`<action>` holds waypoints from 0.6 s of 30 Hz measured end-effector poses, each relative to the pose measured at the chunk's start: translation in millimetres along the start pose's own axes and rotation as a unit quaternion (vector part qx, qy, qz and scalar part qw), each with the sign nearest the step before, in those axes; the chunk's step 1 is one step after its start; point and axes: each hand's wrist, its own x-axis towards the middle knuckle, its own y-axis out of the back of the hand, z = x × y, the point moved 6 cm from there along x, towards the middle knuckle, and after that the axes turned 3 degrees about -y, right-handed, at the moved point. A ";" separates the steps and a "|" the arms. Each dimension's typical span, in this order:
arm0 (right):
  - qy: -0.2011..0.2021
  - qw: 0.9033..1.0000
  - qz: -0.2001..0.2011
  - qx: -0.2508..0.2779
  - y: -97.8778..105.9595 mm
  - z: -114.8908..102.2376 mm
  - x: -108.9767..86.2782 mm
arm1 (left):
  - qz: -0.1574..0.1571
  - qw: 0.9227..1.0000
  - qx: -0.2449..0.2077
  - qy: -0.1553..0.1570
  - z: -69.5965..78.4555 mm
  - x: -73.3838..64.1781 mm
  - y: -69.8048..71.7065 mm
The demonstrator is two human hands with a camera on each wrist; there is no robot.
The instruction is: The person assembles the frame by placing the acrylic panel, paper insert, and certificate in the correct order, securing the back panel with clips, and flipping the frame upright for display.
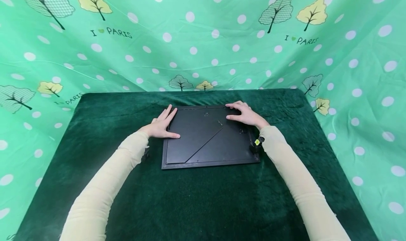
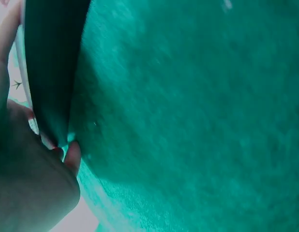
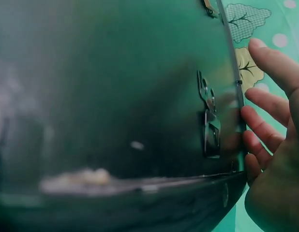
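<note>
A black picture frame [image 1: 206,146] lies back side up on the dark green cloth, its long side across. A diagonal line marks the stand leg on its backing, and small metal clips [image 3: 211,133] show near one edge in the right wrist view. My left hand [image 1: 160,125] rests at the frame's left side, fingers spread straight along the upper left corner and thumb on the backing. My right hand [image 1: 246,116] is over the upper right part, with fingertips near the top edge and the thumb pointing inward. In its wrist view, the relaxed fingers [image 3: 261,123] lie along the rim.
A dark green velvety cloth [image 1: 203,202] covers the table. Behind and at the sides hangs a light green curtain [image 1: 203,36] with white dots and printed trees. A small black device with a yellow-green mark [image 1: 257,141] sits at the right wrist, beside the frame's right edge.
</note>
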 end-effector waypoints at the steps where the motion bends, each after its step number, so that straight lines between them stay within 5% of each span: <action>1: 0.000 1.000 -0.003 -0.010 -0.5 0.0 0.7 | -0.004 1.000 0.003 0.002 -2.0 1.1 -1.3; 10: -0.004 1.000 -0.023 -0.016 -2.9 -4.8 2.6 | -0.017 1.000 0.013 0.016 -11.9 5.5 -7.3; 18: -0.003 0.999 -0.040 -0.010 -1.2 -3.1 3.8 | -0.006 1.000 0.009 0.013 -3.5 2.5 -3.7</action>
